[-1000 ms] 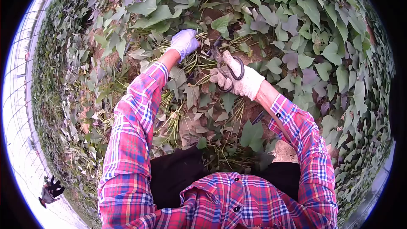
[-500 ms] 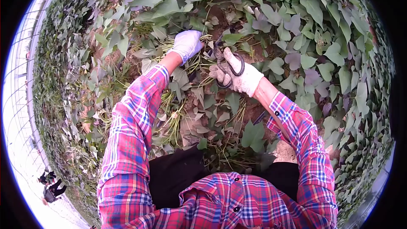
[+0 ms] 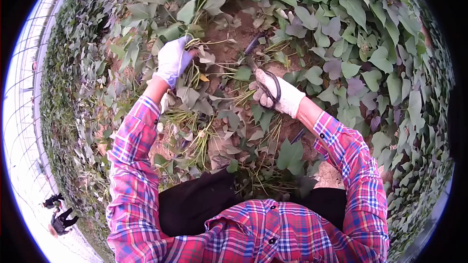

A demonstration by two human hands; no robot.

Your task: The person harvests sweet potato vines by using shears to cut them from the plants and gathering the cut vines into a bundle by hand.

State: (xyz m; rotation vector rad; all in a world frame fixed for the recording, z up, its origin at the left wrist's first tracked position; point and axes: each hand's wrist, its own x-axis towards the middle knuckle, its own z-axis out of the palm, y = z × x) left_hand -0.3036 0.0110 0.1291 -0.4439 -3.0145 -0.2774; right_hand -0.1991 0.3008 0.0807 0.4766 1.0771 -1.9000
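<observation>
My left hand (image 3: 173, 59), in a thin pale glove, is closed round a bunch of leafy vine stems (image 3: 196, 38) that look like sweet potato vines. Some stems stick out past its fingers to the right. In a white knit glove, my right hand (image 3: 280, 93) grips dark-handled scissors (image 3: 278, 89) by their loops. Their blades point up and left, close to the soil, and whether they are apart is hard to see. Beside the scissors lie thin green stems (image 3: 243, 98) and a green leaf (image 3: 243, 73).
Bare brown soil (image 3: 234, 29) shows between the hands. Dense heart-shaped leaves (image 3: 360, 63) spread to the right and top. Cut-looking stems (image 3: 202, 139) lie in front of my body. A wire fence (image 3: 24, 83) runs along the left, with people (image 3: 61, 219) at lower left.
My left hand has moved left with the vine stems, baring more soil between the hands. My right hand has shifted slightly right, and the scissors look more closed.
</observation>
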